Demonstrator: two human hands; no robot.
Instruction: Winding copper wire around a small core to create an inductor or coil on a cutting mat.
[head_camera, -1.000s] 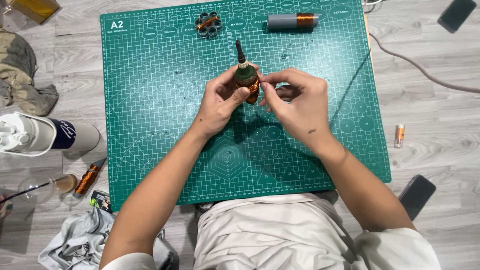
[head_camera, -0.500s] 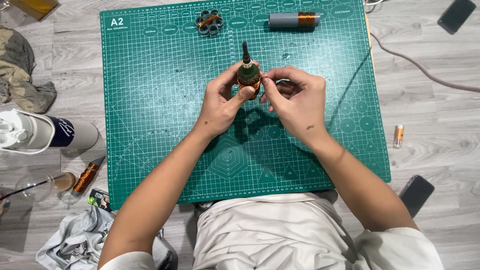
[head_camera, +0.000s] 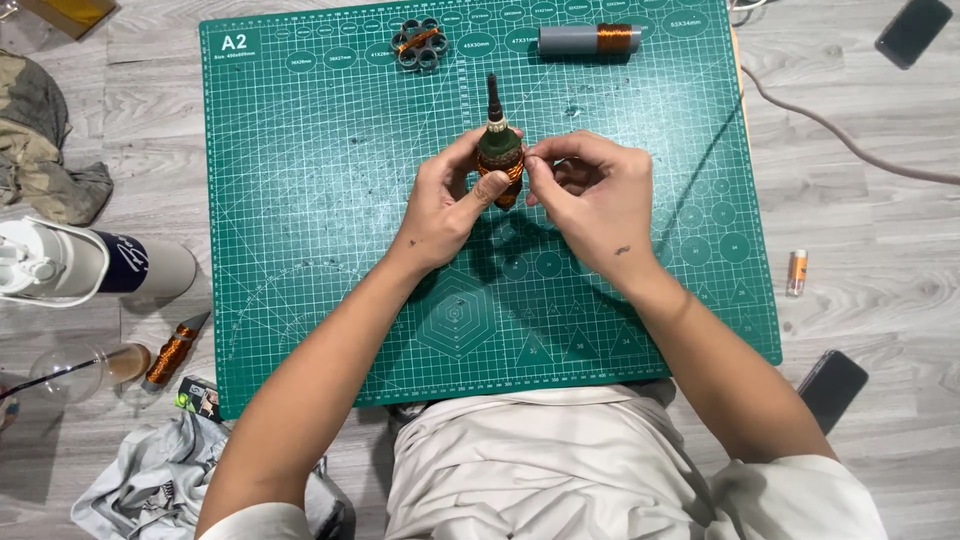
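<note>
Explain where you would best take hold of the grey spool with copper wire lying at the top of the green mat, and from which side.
Grip the grey spool on its bare grey left part, coming from above with fingers across its width. It lies on its side along the green mat's top edge, so the round sides are exposed, and the copper winding near its right end is probably best left untouched.
</note>
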